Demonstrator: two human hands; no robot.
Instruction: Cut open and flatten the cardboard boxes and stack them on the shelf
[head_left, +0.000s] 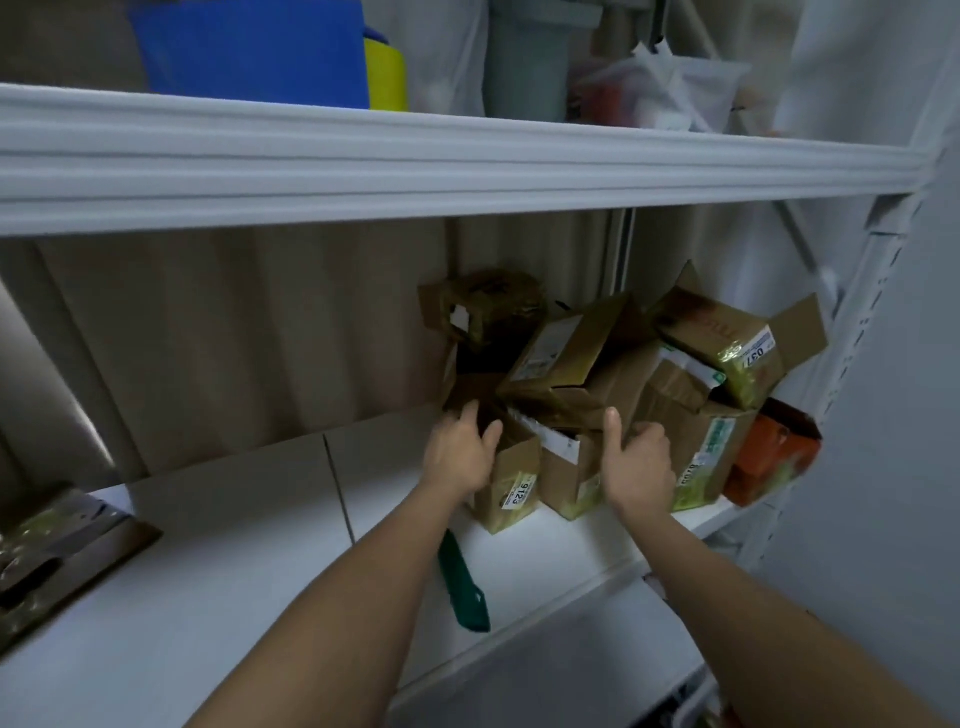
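Both hands loose-fingered, gripping nothing: left hand (457, 457) and right hand (641, 467) reach into the boxes (571, 364), heaped unflattened, taped, labelled, at shelf's (234, 561) 2 o'clock; green cutter (462, 582) nearer, 5 o'clock.

Both your bare forearms reach forward and up, roughly parallel. Your left hand (460, 457) has its fingers spread and loosely extended, thumb angled to the right. Your right hand (636, 465) shows its thumb raised straight up, the other fingers curled forward.
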